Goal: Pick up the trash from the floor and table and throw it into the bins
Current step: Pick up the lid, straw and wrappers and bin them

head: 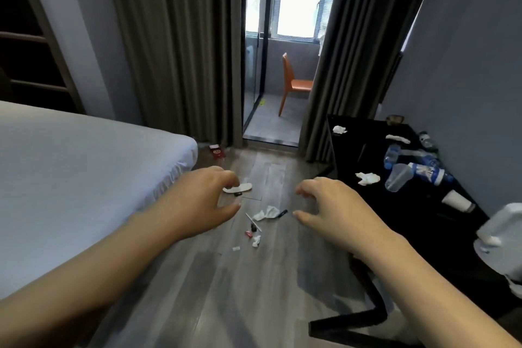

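Both my hands reach out in front of me above the wooden floor, holding nothing. My left hand (pixel 207 198) hangs with loosely curled fingers over a flat white scrap (pixel 240 187). My right hand (pixel 334 206) hovers just right of a crumpled white tissue (pixel 267 212), a black stick (pixel 282 212), a white straw (pixel 252 222) and small bits (pixel 254 237) on the floor. On the black table (pixel 409 206) at the right lie white tissues (pixel 367 178), plastic bottles (pixel 423 169), a clear cup (pixel 397 178) and a white paper cup (pixel 456 200). No bin is in view.
A white bed (pixel 70 178) fills the left side. A red packet (pixel 217 152) lies on the floor by the curtains (pixel 175 51). Beyond a glass door stands an orange chair (pixel 293 83). A white plastic item (pixel 505 234) sits at the table's near right end.
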A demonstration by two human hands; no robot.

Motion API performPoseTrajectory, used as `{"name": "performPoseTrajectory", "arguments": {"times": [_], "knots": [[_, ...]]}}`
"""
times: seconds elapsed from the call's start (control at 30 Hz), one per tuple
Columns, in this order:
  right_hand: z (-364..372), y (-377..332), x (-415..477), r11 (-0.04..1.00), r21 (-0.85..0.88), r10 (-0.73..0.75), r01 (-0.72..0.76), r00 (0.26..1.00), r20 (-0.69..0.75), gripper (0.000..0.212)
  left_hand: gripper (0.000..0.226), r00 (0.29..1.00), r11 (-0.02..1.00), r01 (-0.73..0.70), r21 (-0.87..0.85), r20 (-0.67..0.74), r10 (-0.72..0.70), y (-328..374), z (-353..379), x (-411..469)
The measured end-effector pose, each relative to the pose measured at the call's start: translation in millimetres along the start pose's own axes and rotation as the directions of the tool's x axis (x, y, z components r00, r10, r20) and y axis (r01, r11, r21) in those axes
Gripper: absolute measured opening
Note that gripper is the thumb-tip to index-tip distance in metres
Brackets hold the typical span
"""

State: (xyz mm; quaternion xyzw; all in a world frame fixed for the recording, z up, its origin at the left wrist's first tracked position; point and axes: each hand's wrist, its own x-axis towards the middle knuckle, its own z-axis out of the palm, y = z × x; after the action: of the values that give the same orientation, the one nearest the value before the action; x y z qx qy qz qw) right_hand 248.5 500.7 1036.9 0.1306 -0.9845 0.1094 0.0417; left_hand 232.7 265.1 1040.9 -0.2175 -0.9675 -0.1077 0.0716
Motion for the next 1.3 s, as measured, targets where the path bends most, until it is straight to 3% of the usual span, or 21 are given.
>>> {"name": "performPoseTrajectory", "arguments": {"times": [0.5, 0.97, 1.3], "knots": [[98, 84, 228, 0.990, 0.013, 0.134, -0.140, 0.969, 0.208, 0.039, 0.037, 0.977, 0.994, 0.079, -0.072, 0.202, -0.063, -161, 122, 208], [194, 152, 426, 0.959, 0.054, 0.238, -0.280, 0.890, 0.388, 0.041, 0.034, 0.886, 0.990, 0.083, -0.111, 0.463, -0.022, -268, 225, 390], [303, 261, 590, 0.966, 0.067, 0.178, -0.251, 0.827, 0.532, 0.035, 0.031, 0.808, 0.944, 0.319, -0.083, 0.545, -0.225, -320, 354, 519]]}}
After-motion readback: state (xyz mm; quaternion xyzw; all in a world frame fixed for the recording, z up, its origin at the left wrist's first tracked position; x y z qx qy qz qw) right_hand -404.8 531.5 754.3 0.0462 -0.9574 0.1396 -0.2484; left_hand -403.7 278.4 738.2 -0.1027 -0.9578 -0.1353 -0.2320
